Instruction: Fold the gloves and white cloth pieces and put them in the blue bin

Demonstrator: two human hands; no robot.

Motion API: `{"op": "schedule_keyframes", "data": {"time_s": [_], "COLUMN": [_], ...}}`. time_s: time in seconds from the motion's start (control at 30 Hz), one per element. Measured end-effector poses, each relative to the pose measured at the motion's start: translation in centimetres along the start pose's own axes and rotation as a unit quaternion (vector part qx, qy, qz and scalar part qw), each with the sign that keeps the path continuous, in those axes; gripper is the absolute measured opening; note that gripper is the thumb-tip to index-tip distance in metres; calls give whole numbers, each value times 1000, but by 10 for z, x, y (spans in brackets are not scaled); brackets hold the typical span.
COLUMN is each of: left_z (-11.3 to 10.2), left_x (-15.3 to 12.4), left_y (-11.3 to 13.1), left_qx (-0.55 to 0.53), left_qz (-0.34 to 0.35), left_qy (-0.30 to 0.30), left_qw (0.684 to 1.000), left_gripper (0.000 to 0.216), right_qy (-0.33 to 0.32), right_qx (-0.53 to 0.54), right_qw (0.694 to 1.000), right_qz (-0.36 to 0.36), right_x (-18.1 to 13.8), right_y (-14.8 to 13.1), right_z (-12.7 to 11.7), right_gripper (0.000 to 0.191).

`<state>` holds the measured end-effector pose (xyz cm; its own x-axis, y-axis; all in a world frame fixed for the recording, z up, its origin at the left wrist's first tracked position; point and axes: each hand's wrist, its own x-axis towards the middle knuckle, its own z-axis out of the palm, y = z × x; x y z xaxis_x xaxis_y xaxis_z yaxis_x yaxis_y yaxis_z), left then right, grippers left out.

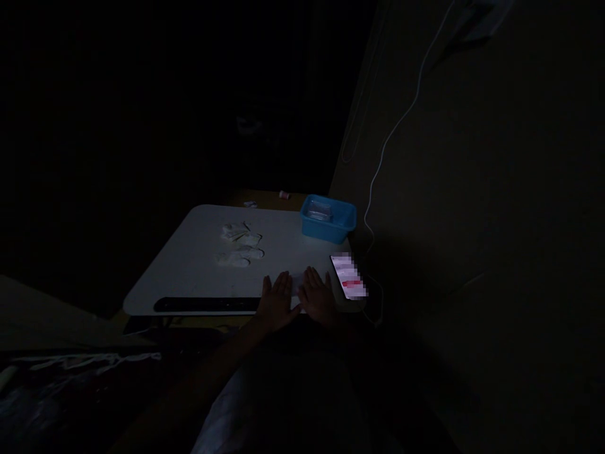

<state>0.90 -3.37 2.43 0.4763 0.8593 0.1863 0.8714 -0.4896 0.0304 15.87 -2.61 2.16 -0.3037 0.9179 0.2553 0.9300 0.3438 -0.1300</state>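
Note:
My left hand [276, 304] lies palm down near the front edge of the white table [184, 271], its fingers stretched forward. Beside it, my right hand [319, 301] rests the same way, fingers extended and the thumbs close together. A thin, pale, see-through piece [297, 282], perhaps a small plastic bag or film, shows between the hands; the hands partly cover it. The room is very dark, so its kind is unclear. To the left, several whitish cloth-like pieces [242, 238] lie in a loose group on the tabletop.
A blue plastic basket [326, 231] holding a clear package [319, 210] stands at the back right. A lit phone [348, 276] lies by the right edge. A white cable [385, 148] hangs along the wall. A dark strip [208, 304] lines the table's front.

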Motion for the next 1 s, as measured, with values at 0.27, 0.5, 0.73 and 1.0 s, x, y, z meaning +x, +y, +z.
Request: {"op": "schedule_keyframes", "data": {"time_s": [0.27,0.5,0.73,1.0], "left_z": [0,1,-1,0], "left_x": [1,0,0,1], "left_y": [1,-1,0,-1], "left_qx": [-4,-19,-9,-10], "left_qz": [-5,13,0,-4], "left_qy": [-5,-8,-21,-13], "left_qw": [1000,1000,1000,1000], "left_gripper": [71,72,70,70], "right_qy": [3,-70,-62,-16], "right_qx": [15,22,6,80], "right_qw": [1000,996,997,994], "right_qz": [-16,-55,-37,-69], "right_x": [3,11,9,4], "right_y": [11,-20,-13,19], "right_z": [-6,-7,-5,-6], "right_gripper": [49,53,53,45]}}
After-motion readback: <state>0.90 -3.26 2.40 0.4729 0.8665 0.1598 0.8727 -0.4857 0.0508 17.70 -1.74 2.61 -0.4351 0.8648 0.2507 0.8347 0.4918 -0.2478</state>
